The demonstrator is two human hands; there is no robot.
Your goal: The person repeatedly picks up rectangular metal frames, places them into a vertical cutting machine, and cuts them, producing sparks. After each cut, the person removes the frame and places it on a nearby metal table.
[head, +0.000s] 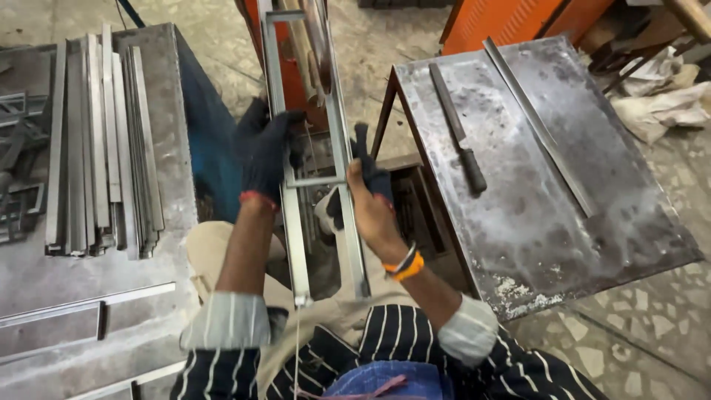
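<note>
A long narrow metal frame (343,111) of two grey rails joined by cross bars reaches from my lap up past the top edge. My left hand (264,150), in a dark glove with a red cuff, grips its left rail beside a cross bar. My right hand (368,194), in a torn dark glove that leaves part of the hand bare, is closed on the right rail just below that bar. Orange and black bands circle my right wrist.
A stack of grey metal strips (104,141) lies on the steel bench (44,281) at left. To the right, a steel-topped table (533,222) carries a flat file (459,130) and a long angle bar (541,130). Orange machines (511,18) stand behind.
</note>
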